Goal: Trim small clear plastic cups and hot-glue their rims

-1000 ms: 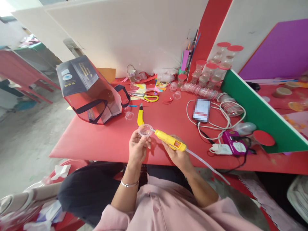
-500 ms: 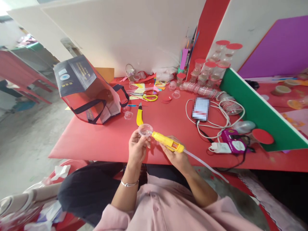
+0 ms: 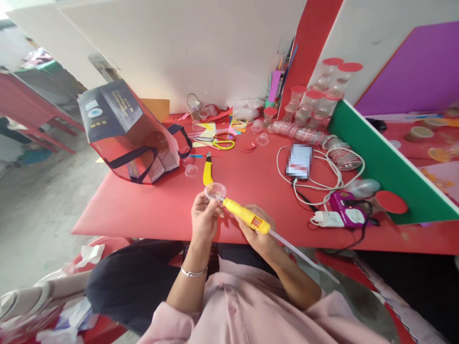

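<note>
My left hand (image 3: 202, 220) pinches a small clear plastic cup (image 3: 215, 190) and holds it up over the near edge of the red table (image 3: 150, 205). My right hand (image 3: 257, 228) grips a yellow glue gun (image 3: 245, 215), with its nozzle tip touching the cup's rim. A white glue stick (image 3: 303, 255) trails out of the gun's back toward the lower right. A yellow utility knife (image 3: 207, 171) lies on the table just beyond the cup.
A red and black bag (image 3: 125, 134) lies at the left. Yellow scissors (image 3: 222, 143), paper scraps and clear cups litter the back. A phone (image 3: 299, 161), white cables (image 3: 322, 177), a purple device (image 3: 347, 212), red-lidded jars (image 3: 319, 102) and a green board (image 3: 387, 167) sit at the right.
Both hands, with the cup and the glue gun, have shifted slightly left and nearer to me. The gun's nozzle stays at the cup's rim.
</note>
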